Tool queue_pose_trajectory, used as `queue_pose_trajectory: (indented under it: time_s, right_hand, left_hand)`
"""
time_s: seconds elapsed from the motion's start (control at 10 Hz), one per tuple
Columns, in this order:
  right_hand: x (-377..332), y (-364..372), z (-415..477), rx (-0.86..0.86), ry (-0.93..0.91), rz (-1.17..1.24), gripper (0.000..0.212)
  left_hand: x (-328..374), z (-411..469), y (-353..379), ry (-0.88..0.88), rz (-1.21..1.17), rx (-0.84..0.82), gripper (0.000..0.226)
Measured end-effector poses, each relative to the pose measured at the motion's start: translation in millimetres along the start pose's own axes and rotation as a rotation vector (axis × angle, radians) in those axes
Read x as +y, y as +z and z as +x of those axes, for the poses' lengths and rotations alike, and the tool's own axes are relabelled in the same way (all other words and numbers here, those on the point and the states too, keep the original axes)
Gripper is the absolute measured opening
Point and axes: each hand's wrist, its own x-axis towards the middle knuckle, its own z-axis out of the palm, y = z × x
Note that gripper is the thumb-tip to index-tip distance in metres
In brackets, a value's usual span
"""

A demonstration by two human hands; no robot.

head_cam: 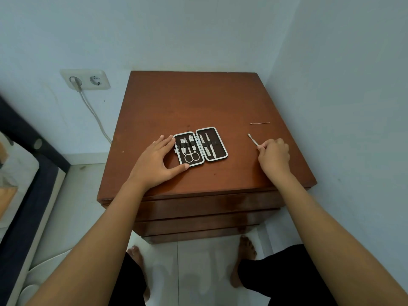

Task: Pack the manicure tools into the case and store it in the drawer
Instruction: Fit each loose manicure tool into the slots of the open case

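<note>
Two tools remain out — right hand (273,156) pinches a slim pusher (253,139), left hand (157,161) spread wide steadying the open case (200,146); next, slot it under a strap.

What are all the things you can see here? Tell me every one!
Case: one, dark inside with pale rim, lying open mid-cabinet top.
Tools in case: about five, silver, strapped in; scissors lower left half.
Thin pick: one, silver, loose on the cabinet's right side.
Metal tool: one, silver, held at right.
Cabinet: one, reddish-brown wood, in the corner, drawers shut.
Socket plate: one, cream, left wall, one cable plugged in.
Bed: one, dark frame, far left.
Left hand: steadying the case's left edge.
Right hand: pinching the metal tool.
Bare feet: two, on pale floor.
</note>
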Motion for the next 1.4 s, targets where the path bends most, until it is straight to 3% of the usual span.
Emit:
queue_pose_trajectory:
  time_s: [0.2,0.5,0.7,0.8,0.9,1.2,1.4]
  right_hand:
    - [7,-1,-6,0.094,-0.021,0.178,0.015]
    - [8,0,-5,0.051,-0.026,0.155,0.018]
    - [2,0,-26,0.028,-0.07,0.479,0.004]
    - [-13,8,-42,-0.032,-0.177,0.527,0.008]
    - [-27,16,-53,-0.071,-0.256,0.493,0.009]
    - [-48,20,-52,-0.053,-0.248,0.372,0.013]
    - [-56,19,-53,-0.097,-0.267,0.301,0.015]
  left_hand:
    - [-1,-1,0,0.002,0.01,-0.009,0.103]
    - [-1,-1,0,0.003,-0.004,-0.003,0.104]
    - [-1,0,0,0.003,0.002,0.001,0.104]
    - [0,-1,0,-0.001,0.004,-0.003,0.104]
    - [1,-1,0,-0.004,-0.005,-0.002,0.104]
    - [0,-1,0,-0.002,0.004,-0.002,0.096]
    - [0,-1,-1,-0.004,0.005,-0.016,0.104]
